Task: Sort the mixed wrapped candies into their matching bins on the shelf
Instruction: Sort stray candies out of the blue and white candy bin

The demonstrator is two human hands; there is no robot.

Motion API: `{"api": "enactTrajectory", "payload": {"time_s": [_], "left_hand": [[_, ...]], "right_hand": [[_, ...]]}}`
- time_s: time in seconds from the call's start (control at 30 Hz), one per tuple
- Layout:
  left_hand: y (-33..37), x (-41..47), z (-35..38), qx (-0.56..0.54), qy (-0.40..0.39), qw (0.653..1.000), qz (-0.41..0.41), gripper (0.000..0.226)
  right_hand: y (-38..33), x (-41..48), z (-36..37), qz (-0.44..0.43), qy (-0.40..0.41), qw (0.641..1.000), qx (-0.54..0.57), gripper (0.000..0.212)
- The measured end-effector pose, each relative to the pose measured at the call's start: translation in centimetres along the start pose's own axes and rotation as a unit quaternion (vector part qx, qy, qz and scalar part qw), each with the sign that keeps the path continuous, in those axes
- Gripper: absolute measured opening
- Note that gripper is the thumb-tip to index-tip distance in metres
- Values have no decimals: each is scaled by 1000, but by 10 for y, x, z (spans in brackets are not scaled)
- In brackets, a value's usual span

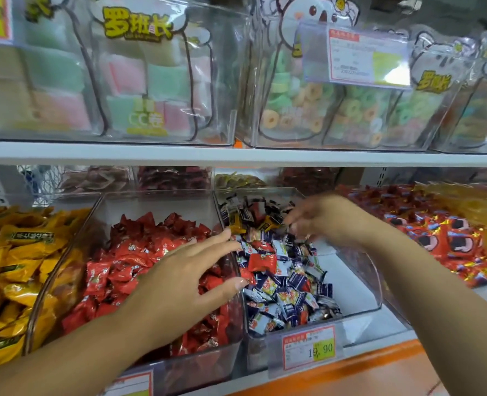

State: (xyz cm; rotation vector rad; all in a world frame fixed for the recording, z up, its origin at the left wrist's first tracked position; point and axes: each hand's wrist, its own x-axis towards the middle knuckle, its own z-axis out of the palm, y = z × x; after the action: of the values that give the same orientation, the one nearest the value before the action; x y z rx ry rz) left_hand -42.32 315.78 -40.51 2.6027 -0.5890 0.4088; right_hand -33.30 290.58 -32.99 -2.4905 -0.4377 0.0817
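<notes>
Your left hand [190, 270] is spread wide, fingers flat over the red candies [139, 261], its fingertips reaching past the wall into the mixed bin [359, 284]. Your right hand [319, 218] is blurred at the far end of that bin, above the blue and white candies [288, 284]; I cannot tell if it holds one.

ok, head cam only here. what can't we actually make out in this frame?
- Right hand: motion-blurred over the back of the mixed bin, so whether its fingers hold a candy cannot be told.
- Red candy in the mixed bin: its print is too small to match against the red bin.
- Back-row bins: dim under the shelf edge, contents unclear.
- Upper price tag: blurred and glared.
- Lower left tag: cut off by the frame edge.
</notes>
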Motion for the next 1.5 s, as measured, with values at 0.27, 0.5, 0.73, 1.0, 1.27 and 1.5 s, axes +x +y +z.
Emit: {"api": "enactTrajectory", "payload": {"time_s": [0.27,0.5,0.73,1.0,1.27,1.5], "left_hand": [[3,-1,-2,7,-11,1000,-5,74],[3,-1,-3,8,-16,1000,-6,73],[3,-1,-3,-4,-14,1000,-8,71],[5,-1,-4,2,-25,1000,-7,68],[3,-1,-4,-1,-14,1000,-1,71],[4,-2,-4,8,-12,1000,-5,70]], "right_hand": [[-11,-2,42,-59,-116,988,-80,42],[-11,3,34,-53,-51,997,6,8],[0,13,50,-41,-36,991,-126,29],[1,21,62,-56,-17,982,-182,20],[-25,-14,45,-94,-188,968,-139,25],[-20,-12,56,-91,-155,974,-140,17]]}}
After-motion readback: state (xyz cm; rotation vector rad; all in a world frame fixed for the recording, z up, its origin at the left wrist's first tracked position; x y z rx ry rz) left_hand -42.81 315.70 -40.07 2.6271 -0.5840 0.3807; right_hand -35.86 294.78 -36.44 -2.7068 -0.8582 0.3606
